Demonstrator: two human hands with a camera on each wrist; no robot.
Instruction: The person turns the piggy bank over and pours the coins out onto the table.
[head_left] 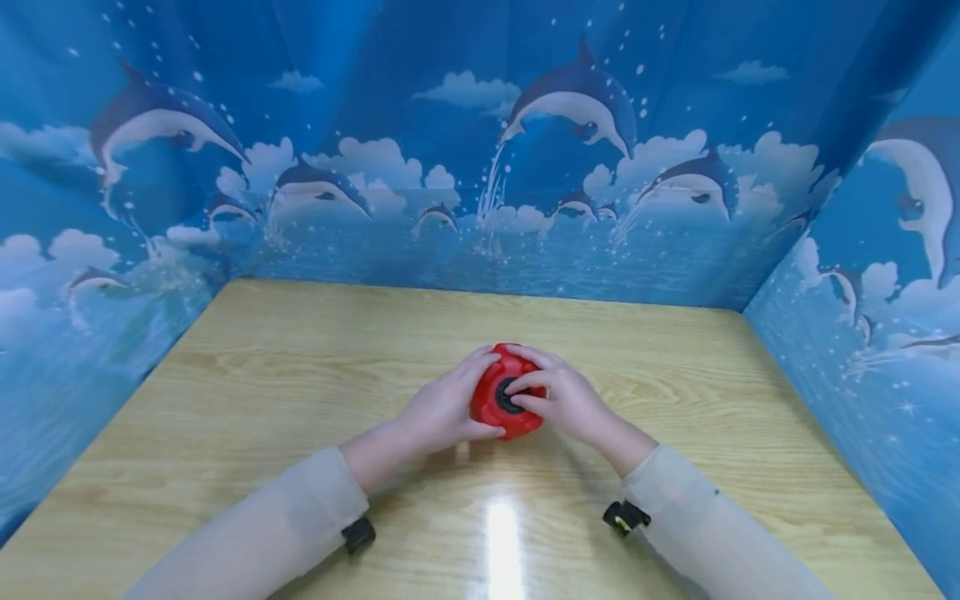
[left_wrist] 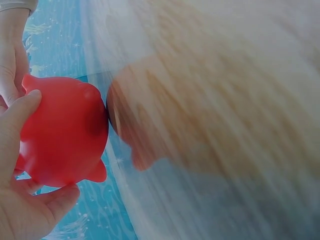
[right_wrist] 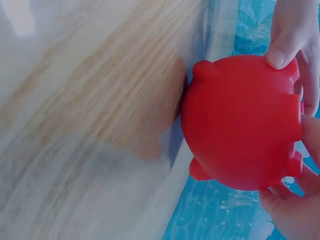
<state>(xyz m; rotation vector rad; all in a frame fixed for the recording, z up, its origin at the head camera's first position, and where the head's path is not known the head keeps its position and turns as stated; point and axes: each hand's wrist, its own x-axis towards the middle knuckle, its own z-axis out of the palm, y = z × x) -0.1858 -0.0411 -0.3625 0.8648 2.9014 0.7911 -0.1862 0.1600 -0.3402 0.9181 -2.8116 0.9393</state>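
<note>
A red, rounded toy (head_left: 486, 408) with small knobs round its body and a black round centre (head_left: 504, 395) on top stands on the wooden table. My left hand (head_left: 442, 408) grips it from the left, thumb on the near side and fingers on the far side. From the right, my right hand (head_left: 573, 400) has fingertips at the black centre and another finger on the far rim. In the left wrist view the red toy (left_wrist: 65, 132) shows its smooth underside curve against the tabletop. The right wrist view shows the red toy (right_wrist: 240, 125) between both hands.
The wooden tabletop (head_left: 300, 358) spreads around the hands, with a bright light reflection near its front. A blue dolphin-print curtain (head_left: 420, 167) hangs behind the table and along both sides. Black straps or mounts (head_left: 358, 534) sit under both sleeves.
</note>
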